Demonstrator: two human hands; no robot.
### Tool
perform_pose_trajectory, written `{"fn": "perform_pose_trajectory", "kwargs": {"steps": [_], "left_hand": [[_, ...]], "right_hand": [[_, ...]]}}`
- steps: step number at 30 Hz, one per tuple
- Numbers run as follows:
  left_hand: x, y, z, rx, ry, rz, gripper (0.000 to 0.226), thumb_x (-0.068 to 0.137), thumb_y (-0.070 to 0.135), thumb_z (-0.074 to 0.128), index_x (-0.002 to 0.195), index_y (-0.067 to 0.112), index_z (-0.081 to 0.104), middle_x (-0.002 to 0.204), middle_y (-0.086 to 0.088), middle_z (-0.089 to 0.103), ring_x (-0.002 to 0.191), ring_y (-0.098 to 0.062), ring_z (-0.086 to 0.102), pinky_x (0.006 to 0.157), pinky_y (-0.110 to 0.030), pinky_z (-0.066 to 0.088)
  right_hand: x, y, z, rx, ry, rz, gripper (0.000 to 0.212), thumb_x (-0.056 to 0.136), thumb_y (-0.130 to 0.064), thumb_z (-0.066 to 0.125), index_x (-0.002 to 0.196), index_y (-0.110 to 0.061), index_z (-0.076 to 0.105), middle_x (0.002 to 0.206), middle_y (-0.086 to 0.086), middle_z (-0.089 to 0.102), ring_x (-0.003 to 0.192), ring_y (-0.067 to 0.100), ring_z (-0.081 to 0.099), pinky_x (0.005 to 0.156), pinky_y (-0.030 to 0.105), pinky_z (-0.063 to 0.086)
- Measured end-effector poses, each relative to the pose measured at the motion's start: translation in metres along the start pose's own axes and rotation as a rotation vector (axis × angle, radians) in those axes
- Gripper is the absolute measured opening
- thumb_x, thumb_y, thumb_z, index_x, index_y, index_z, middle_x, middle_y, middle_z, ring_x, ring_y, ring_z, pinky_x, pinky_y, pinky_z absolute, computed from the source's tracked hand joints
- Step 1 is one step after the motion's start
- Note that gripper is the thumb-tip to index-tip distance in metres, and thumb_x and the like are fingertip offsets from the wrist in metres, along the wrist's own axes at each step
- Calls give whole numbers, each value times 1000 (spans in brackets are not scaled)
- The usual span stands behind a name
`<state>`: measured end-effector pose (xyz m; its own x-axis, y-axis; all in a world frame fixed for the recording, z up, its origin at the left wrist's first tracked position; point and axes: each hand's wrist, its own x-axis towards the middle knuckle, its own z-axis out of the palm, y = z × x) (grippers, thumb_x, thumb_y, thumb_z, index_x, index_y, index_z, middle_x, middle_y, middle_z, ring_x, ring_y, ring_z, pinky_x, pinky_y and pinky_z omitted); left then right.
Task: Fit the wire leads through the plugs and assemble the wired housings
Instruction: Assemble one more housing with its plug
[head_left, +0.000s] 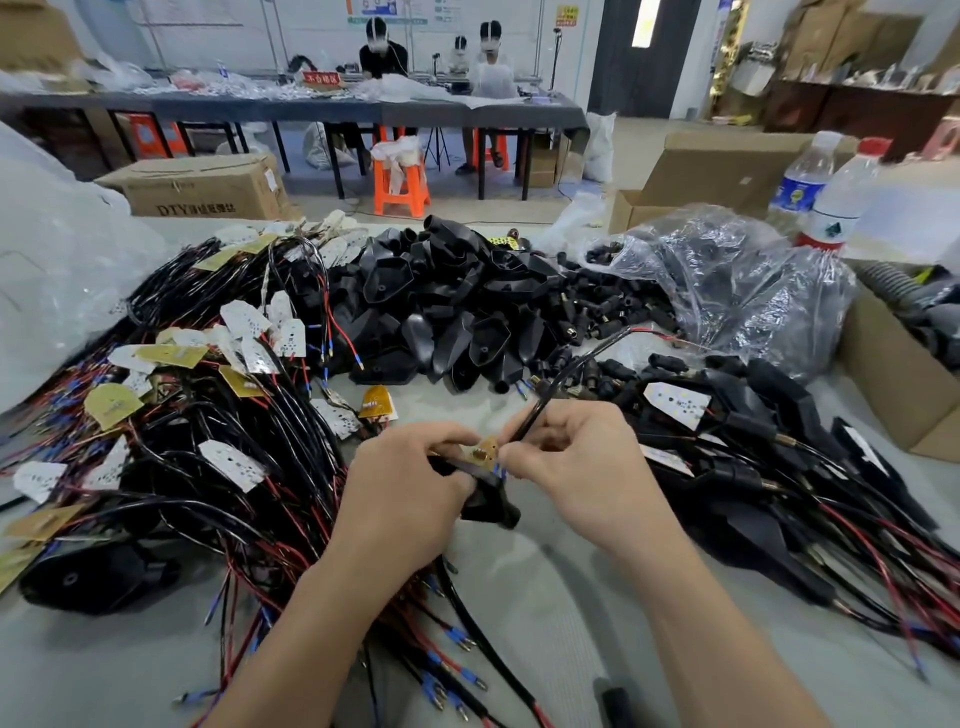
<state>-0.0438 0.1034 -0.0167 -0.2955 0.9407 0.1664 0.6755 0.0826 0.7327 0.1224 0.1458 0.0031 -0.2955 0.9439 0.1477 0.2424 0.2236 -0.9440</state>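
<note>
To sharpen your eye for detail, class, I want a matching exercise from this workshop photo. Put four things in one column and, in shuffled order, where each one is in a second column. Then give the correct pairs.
Column A
1. black housing
2. black wire lead
3. orange stool
4. red-capped bottle

Column B
a. on the floor by the far table
b. pinched by the right hand
c. upright at the far right, behind the plastic bag
d. gripped in the left hand

Pairs: 1-d, 2-b, 3-a, 4-c
</note>
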Motion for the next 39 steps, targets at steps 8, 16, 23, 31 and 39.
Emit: {"fn": "perform_pose_trajectory", "kwargs": {"steps": [8,16,23,31,39], "left_hand": [[4,0,-4,-422,-145,-99,25,78,11,82,84,35,83,77,9,79,71,-3,73,63,-16,53],[2,-3,-8,-856,-392,-37,63,68,7,86,127,21,71,111,-4,78,81,-12,65,79,-22,56],[-5,8,2,-706,-343,-32,29,98,6,65,116,24,77,108,-1,80,104,-16,75,80,-25,60],[2,2,-9,-860,-428,-118,36,110,22,43,125,35,73,128,4,73,118,-11,67,90,-34,57],[-1,6,0,-1034,-435,-202,40,91,50,59,111,23,81,111,-10,78,86,-13,75,66,-24,60]], "right_hand": [[-4,-3,2,-28,-29,-1,19,79,-2,77,75,-21,76,68,2,72,62,10,63,63,29,52],[-3,0,3,-121,91,-3,21,78,-4,72,77,-24,78,69,-8,74,65,6,69,67,26,57],[0,4,7,73,137,74,11,70,-15,73,78,-20,79,79,-1,78,82,22,75,85,51,60],[-1,0,0,-11,-129,-24,15,84,-1,74,78,-13,81,89,-10,78,89,3,71,85,29,54],[-3,-2,5,-76,-75,-27,10,80,-19,80,83,-29,83,84,15,75,88,42,69,80,53,57]]}}
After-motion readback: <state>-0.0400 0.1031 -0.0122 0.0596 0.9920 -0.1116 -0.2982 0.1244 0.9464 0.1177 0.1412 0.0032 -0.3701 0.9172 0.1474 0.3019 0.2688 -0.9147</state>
